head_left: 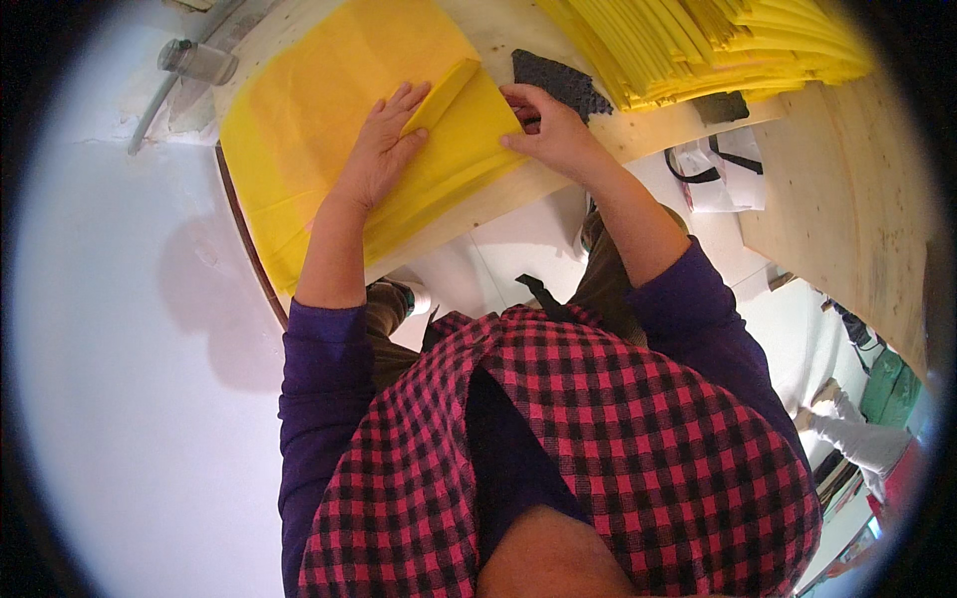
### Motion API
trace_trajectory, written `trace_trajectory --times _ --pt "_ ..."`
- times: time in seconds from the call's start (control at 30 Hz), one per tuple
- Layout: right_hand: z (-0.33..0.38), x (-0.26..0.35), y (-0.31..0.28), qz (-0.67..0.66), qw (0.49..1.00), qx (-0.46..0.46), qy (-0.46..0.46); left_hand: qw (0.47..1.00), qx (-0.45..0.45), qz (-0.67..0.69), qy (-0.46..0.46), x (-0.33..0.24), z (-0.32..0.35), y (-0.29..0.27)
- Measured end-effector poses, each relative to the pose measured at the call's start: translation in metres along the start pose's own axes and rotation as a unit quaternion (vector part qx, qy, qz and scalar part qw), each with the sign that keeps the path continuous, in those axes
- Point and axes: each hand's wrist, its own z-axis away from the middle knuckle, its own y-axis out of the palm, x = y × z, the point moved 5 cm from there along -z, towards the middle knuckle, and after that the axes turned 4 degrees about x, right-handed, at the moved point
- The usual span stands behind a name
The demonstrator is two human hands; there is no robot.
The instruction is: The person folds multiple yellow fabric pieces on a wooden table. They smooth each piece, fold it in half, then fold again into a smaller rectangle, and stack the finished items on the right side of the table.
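A large yellow sheet, fabric-like, lies over the left part of the wooden table. Near its right end a narrow strip is turned over into a fold. My left hand rests flat on the sheet with its fingers stretched out, its thumb and fingertips beside that fold. At the sheet's right edge, my right hand is closed with thumb and fingers pinching the yellow material. Some of the right fingertips are hidden behind the hand.
A thick pile of yellow sheets sits at the back right. Dark grey rough pieces lie beside it. A clear jar is at the far left, a white bag below the wooden table. Another wooden board stands right.
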Motion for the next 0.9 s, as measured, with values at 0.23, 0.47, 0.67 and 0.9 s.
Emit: trace_trajectory --times 0.23,0.47,0.67,0.9 --pt "-0.005 -0.012 0.000 -0.029 1.000 -0.008 0.008 1.000 0.000 0.004 -0.001 0.002 0.000 0.000" --pt "-0.003 -0.011 0.002 -0.091 0.995 0.014 0.026 1.000 -0.002 0.000 0.000 0.003 -0.001 0.000" --pt "0.000 -0.007 0.003 -0.119 0.991 0.047 0.043 1.000 -0.008 -0.004 -0.001 0.000 0.000 -0.001" --pt "-0.001 -0.006 0.004 -0.124 0.991 0.031 0.039 1.000 0.001 -0.014 -0.003 0.002 -0.002 0.001"
